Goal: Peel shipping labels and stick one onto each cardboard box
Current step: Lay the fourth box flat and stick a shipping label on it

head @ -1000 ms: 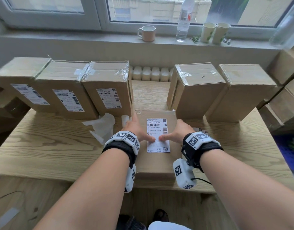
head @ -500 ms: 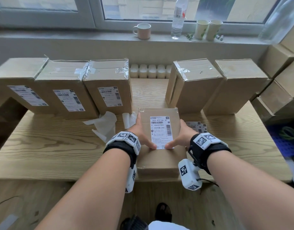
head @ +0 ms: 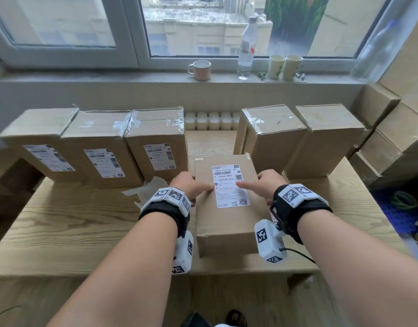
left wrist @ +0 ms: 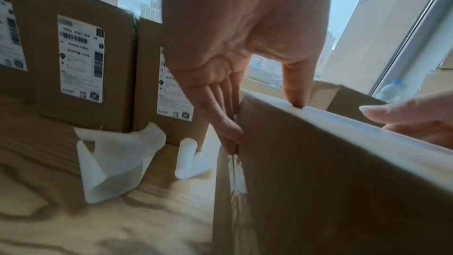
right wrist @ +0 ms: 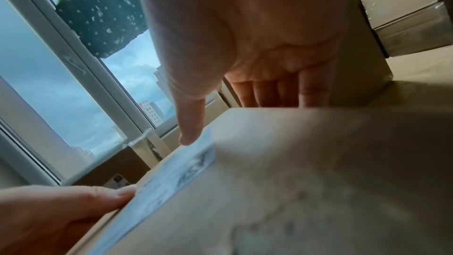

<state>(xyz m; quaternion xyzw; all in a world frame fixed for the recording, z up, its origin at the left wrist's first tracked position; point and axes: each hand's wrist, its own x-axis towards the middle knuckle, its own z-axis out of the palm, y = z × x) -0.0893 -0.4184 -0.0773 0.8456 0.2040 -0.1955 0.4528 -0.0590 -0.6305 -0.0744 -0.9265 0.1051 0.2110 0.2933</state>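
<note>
A cardboard box (head: 226, 223) sits at the table's front middle between both hands, its near end raised toward me. A white shipping label (head: 229, 185) is stuck flat on its top face. My left hand (head: 191, 185) grips the box's left side, fingers (left wrist: 228, 127) down the side and thumb (left wrist: 295, 92) on the top edge. My right hand (head: 262, 185) grips the right side, its thumb (right wrist: 191, 123) resting on the label (right wrist: 171, 177). The right fingers go down behind the box and are mostly hidden.
Three labelled boxes (head: 101, 152) stand in a row at the back left; two boxes without visible labels (head: 297, 142) stand at the back right. Peeled backing paper (head: 146, 190) lies left of the held box. More cartons (head: 392, 138) are stacked at the right. A mug, a bottle and cups stand on the sill.
Both hands went from pressing the label with the thumbs to gripping the box's sides. The box has come up off the table toward me.
</note>
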